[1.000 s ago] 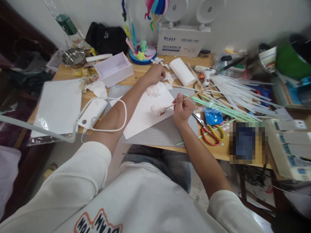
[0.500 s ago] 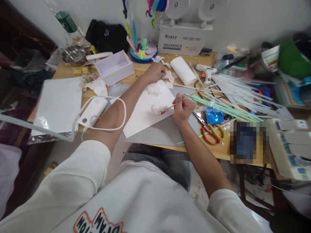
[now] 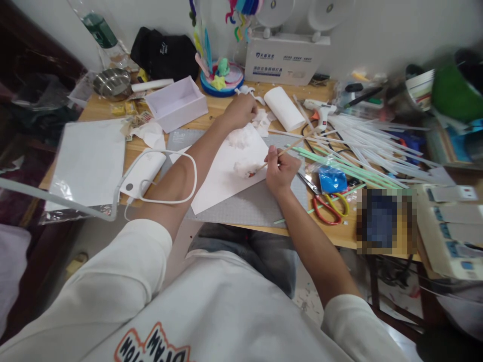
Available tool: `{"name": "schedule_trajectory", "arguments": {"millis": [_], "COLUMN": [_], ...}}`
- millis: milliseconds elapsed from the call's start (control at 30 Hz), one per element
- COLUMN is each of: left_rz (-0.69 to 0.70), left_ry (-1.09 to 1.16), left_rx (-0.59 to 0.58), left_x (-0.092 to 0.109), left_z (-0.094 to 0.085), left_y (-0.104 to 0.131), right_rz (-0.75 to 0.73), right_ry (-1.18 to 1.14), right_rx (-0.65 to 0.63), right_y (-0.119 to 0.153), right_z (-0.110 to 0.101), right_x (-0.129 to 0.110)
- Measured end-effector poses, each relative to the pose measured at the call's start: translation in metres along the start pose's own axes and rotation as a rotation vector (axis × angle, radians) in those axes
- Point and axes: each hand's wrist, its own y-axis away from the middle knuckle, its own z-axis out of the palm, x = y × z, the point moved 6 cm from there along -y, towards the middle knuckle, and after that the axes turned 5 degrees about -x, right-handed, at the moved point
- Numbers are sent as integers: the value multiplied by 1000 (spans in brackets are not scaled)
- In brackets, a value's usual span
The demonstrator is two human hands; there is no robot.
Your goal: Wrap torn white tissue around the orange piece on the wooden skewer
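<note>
In my right hand a thin wooden stick is pinched, its lower end at a white fluffy piece with a small reddish spot. That piece lies on a white sheet over a grey cutting mat. Another fluffy white clump rests higher on the sheet. My left hand is beyond that clump, fingers closed beside crumpled white tissue; what its fingertips hold, if anything, is hidden.
A lilac box and a white roll stand behind the mat. Scissors, a blue packet, a glue gun and many white sticks lie to the right. A white cable loops above my left forearm.
My right hand and the stick have shifted slightly left. The tissue beside my left hand looks more bunched. My left hand has barely moved.
</note>
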Motion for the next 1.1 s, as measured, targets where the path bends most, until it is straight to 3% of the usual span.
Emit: {"name": "schedule_trajectory", "arguments": {"millis": [200, 433, 733, 900, 1100], "left_rz": [-37, -87, -42, -48, -11], "left_ry": [-104, -19, 115, 154, 200], "left_rx": [64, 84, 194, 258, 328], "left_x": [5, 4, 3, 5, 20], "left_z": [-5, -6, -11, -17, -26], "left_y": [4, 9, 10, 17, 47], "right_rz": [56, 0, -88, -16, 4], "right_ry": [-92, -66, -65, -90, -111], "right_rx": [-101, -28, -265, -227, -198], "right_y": [2, 1, 7, 7, 7], "right_z": [8, 0, 14, 14, 11], "right_x": [2, -1, -9, -1, -1]}}
